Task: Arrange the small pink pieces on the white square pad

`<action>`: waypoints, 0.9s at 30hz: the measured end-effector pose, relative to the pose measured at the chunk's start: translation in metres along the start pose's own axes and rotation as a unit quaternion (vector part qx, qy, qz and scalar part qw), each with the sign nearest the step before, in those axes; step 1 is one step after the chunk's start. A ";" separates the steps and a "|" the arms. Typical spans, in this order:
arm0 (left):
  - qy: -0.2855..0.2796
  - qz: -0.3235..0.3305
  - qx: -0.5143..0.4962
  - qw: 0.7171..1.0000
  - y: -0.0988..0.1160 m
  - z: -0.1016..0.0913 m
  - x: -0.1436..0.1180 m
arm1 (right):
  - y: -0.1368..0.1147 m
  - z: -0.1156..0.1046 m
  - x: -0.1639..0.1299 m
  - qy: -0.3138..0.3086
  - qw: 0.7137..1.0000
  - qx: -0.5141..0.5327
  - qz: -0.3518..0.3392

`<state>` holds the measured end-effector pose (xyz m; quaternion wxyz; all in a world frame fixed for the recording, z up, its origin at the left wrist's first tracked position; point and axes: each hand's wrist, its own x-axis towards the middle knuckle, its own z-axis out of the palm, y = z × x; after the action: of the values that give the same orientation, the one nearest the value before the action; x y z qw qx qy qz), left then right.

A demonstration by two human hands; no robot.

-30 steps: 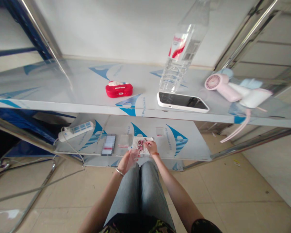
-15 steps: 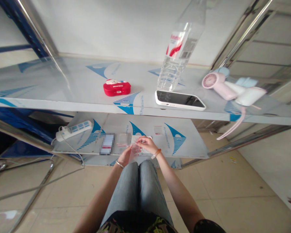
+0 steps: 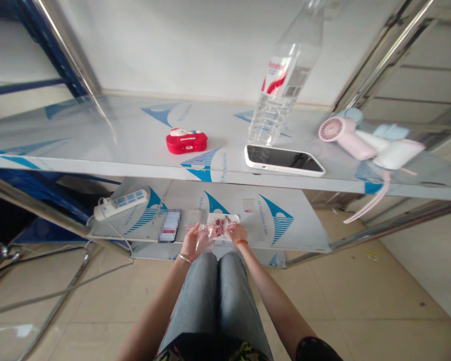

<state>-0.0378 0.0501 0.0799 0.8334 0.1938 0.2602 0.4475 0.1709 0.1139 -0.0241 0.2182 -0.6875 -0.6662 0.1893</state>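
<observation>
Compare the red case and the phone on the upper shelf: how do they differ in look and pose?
The red case is small, rounded and bright red with a white figure on its lid; the phone is longer, flat and thin, white-edged with a dark screen facing up. The red case sits left of the water bottle, back from the shelf edge; the phone lies just in front of it, nearer that edge. Both lie flat, untouched.

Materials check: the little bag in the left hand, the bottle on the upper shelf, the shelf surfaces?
Small bag in the left hand: thin clear plastic film, glossy, knees show through it. Bottle: clear ribbed plastic, probably PET, with a printed red-and-white label. Shelf surfaces: look like polished sheet metal, likely stainless, under white protective film with blue print; reflections show on the bare parts.
</observation>
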 end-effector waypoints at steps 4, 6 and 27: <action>-0.003 -0.002 -0.012 1.000 0.002 0.004 -0.001 | -0.001 0.015 -0.002 -0.021 0.998 -0.028 0.044; -0.005 -0.003 -0.023 1.000 0.002 0.005 -0.001 | -0.002 0.020 -0.002 -0.014 0.998 -0.038 0.044; 0.023 0.002 -0.084 0.996 0.007 -0.006 -0.012 | -0.001 0.024 0.018 0.028 0.998 -0.026 0.048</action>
<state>-0.0514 0.0442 0.0819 0.8396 0.1134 0.2406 0.4737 0.1577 0.1330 -0.0425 0.2091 -0.7296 -0.6305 0.1626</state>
